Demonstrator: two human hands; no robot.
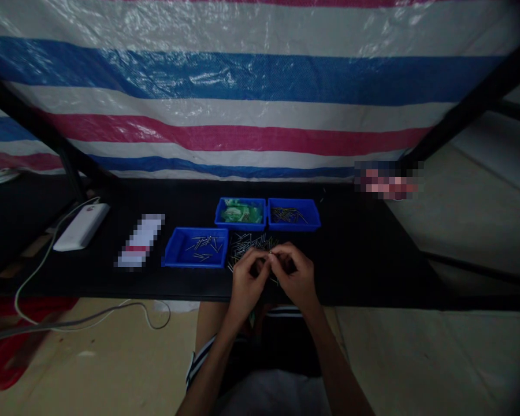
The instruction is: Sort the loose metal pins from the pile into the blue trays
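Observation:
My left hand and my right hand meet over the table's front part, thumbs and fingertips pinched together. Something tiny shows between the fingertips, too small to make out. Just beyond and partly under the hands lies a loose pile of thin metal pins or screws. To its left a blue tray holds several silvery pins. Behind the pile, a second blue tray has green and clear plastic packets in it. Touching that one, a third blue tray contains darker, brassy pins.
The black table runs across in front of me. At its left lie a white power bank with a cable and a blurred-out pale item. A striped plastic sheet hangs behind, between dark frame bars.

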